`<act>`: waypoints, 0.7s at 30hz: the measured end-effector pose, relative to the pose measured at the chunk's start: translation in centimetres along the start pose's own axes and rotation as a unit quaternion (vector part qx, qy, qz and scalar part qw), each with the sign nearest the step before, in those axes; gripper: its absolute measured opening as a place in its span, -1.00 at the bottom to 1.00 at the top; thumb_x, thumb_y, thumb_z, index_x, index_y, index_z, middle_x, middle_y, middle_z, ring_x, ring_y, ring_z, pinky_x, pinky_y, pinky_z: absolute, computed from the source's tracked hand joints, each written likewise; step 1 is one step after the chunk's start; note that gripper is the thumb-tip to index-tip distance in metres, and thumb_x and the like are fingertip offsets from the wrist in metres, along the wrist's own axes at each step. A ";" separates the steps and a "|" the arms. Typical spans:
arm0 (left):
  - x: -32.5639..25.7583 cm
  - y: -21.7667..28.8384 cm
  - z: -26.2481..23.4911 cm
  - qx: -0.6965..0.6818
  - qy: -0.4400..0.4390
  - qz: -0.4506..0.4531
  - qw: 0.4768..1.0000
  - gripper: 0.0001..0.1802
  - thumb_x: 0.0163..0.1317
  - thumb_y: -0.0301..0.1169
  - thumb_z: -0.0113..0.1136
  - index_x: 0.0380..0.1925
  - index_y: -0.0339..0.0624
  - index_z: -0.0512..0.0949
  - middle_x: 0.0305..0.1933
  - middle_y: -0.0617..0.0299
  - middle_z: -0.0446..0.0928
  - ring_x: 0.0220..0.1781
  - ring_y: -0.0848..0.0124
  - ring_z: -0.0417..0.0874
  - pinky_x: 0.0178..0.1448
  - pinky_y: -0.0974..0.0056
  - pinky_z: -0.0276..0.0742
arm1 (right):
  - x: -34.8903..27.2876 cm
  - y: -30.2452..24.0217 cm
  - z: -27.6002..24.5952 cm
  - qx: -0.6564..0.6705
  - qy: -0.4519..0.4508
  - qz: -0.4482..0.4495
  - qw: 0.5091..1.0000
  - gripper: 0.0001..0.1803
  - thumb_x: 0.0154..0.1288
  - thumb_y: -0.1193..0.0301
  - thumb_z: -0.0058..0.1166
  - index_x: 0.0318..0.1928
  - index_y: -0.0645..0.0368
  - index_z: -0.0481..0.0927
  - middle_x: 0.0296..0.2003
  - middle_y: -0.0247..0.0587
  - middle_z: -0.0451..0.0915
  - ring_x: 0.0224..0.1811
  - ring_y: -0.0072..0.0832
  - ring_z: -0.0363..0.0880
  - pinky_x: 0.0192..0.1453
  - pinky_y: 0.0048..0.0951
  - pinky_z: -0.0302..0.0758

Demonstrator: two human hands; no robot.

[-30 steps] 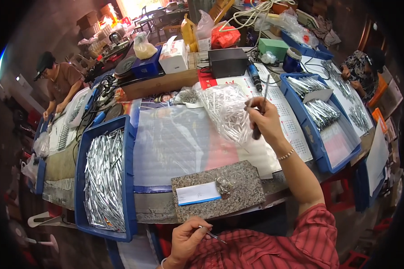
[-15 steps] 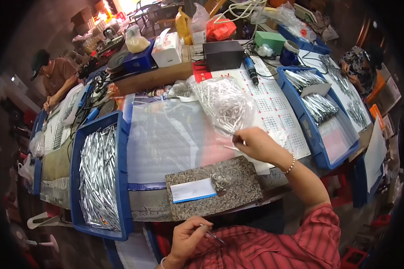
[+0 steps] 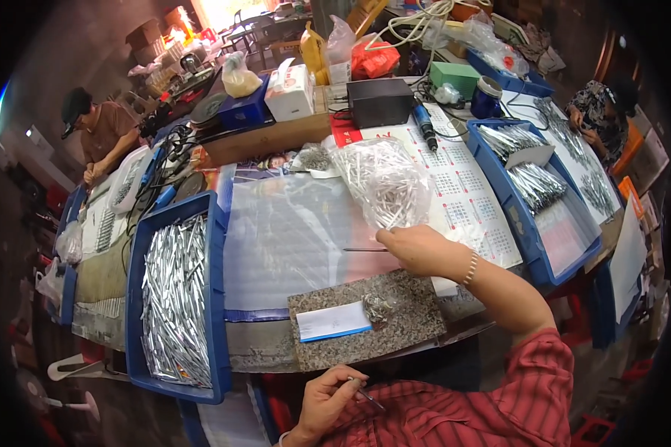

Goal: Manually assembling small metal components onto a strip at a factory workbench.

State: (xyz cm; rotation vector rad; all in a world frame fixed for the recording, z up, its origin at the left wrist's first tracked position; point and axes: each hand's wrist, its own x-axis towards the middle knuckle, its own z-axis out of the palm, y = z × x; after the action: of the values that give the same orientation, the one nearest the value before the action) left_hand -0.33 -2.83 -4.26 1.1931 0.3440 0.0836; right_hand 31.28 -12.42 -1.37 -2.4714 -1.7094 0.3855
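My left hand [image 3: 328, 402] is low in front of my red striped shirt, thumb and fingers pinched on a slim dark metal rod [image 3: 373, 400]. My right hand [image 3: 417, 249] is over the table just below a clear plastic bag [image 3: 391, 179] full of thin silvery-white sticks. Its fingers are closed, and a thin metal rod [image 3: 364, 249] sticks out to the left from under them; the grip itself is partly hidden. Between my hands lies a speckled stone slab [image 3: 320, 357], bearing a white paper pad [image 3: 332, 320] with a blue edge and a small clear bag [image 3: 380, 307].
A blue bin [image 3: 220, 298] of silvery rods stands at left; another blue tray [image 3: 525, 231] with rod bundles stands at right. Behind are a black box [image 3: 380, 103], a blue electric screwdriver [image 3: 425, 127] and a tissue box [image 3: 291, 93]. Co-workers sit at far left and far right.
My right hand has moved slightly down, and a thin rod now points left from its fingers. My left hand keeps its rod. The whole view has shifted a little to the right.
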 end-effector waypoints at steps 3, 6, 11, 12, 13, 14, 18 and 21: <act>0.1 0.1 -0.2 -0.011 0.008 -0.007 1.000 -0.84 0.39 -0.53 0.08 -0.12 -0.34 0.60 -0.22 0.27 0.54 -0.29 0.59 0.58 -0.23 0.52 0.49 | -3.6 -3.1 -2.6 0.117 0.193 -0.003 0.974 -0.73 0.18 0.60 0.01 -0.07 0.24 0.49 -0.27 0.01 0.56 -0.29 -0.06 0.61 -0.23 -0.16 0.55; 0.7 0.3 0.1 -0.050 0.015 -0.004 0.999 -0.83 0.40 -0.53 0.06 -0.10 -0.31 0.60 -0.25 0.30 0.55 -0.30 0.62 0.56 -0.20 0.52 0.48 | -6.9 -6.3 -2.6 0.326 0.256 -0.009 0.910 -0.77 0.11 0.65 0.11 -0.18 0.22 0.57 -0.36 -0.17 0.54 -0.43 -0.41 0.56 -0.36 -0.44 0.49; 2.5 0.9 1.1 -0.058 0.016 -0.013 0.998 -0.81 0.40 -0.53 0.01 -0.08 -0.33 0.56 -0.28 0.31 0.56 -0.31 0.62 0.53 -0.19 0.52 0.48 | -10.3 -11.4 1.1 0.575 0.228 -0.021 0.785 -0.86 0.13 0.69 0.18 -0.28 0.28 0.60 -0.35 -0.21 0.60 -0.34 -0.59 0.58 -0.35 -0.57 0.47; 2.6 1.2 1.3 -0.071 0.006 -0.006 0.997 -0.80 0.41 -0.54 0.00 -0.07 -0.34 0.56 -0.28 0.31 0.55 -0.31 0.62 0.53 -0.19 0.52 0.48 | -10.7 -11.9 1.8 0.571 0.229 -0.029 0.788 -0.86 0.14 0.68 0.19 -0.27 0.28 0.61 -0.34 -0.19 0.61 -0.34 -0.56 0.59 -0.34 -0.55 0.48; 2.8 1.3 1.5 -0.109 0.010 0.009 0.994 -0.80 0.41 -0.52 0.02 -0.05 -0.34 0.55 -0.27 0.32 0.55 -0.32 0.62 0.53 -0.19 0.52 0.48 | -10.5 -12.0 2.7 0.566 0.234 -0.044 0.790 -0.86 0.14 0.68 0.20 -0.26 0.28 0.62 -0.33 -0.17 0.62 -0.34 -0.53 0.60 -0.33 -0.54 0.49; 2.7 1.5 1.6 -0.136 0.017 0.013 0.991 -0.80 0.41 -0.51 0.04 -0.04 -0.34 0.55 -0.27 0.32 0.55 -0.32 0.62 0.53 -0.20 0.52 0.48 | -10.5 -12.2 3.4 0.548 0.243 -0.056 0.798 -0.83 0.13 0.65 0.24 -0.23 0.27 0.64 -0.35 -0.16 0.63 -0.38 -0.47 0.62 -0.34 -0.52 0.50; 2.2 1.6 1.4 -0.186 0.045 0.027 0.981 -0.79 0.42 -0.46 0.07 -0.05 -0.32 0.55 -0.26 0.31 0.55 -0.32 0.62 0.53 -0.21 0.51 0.49 | -10.7 -12.9 5.1 0.495 0.223 -0.044 0.839 -0.79 0.12 0.60 0.28 -0.19 0.22 0.67 -0.44 -0.18 0.63 -0.51 -0.44 0.60 -0.43 -0.50 0.49; 2.0 1.6 1.2 -0.184 0.057 0.038 0.980 -0.78 0.44 -0.41 0.06 -0.05 -0.31 0.55 -0.24 0.28 0.55 -0.33 0.60 0.53 -0.23 0.50 0.52 | -11.4 -13.4 4.2 0.469 0.221 -0.025 0.855 -0.82 0.08 0.64 0.26 -0.24 0.26 0.67 -0.53 -0.18 0.60 -0.56 -0.48 0.57 -0.48 -0.52 0.42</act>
State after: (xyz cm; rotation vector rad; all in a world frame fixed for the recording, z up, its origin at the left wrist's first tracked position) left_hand 2.11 -2.84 -2.82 0.8356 0.3655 0.2723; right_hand 14.29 -18.44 -0.60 -1.6140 -1.0141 0.4509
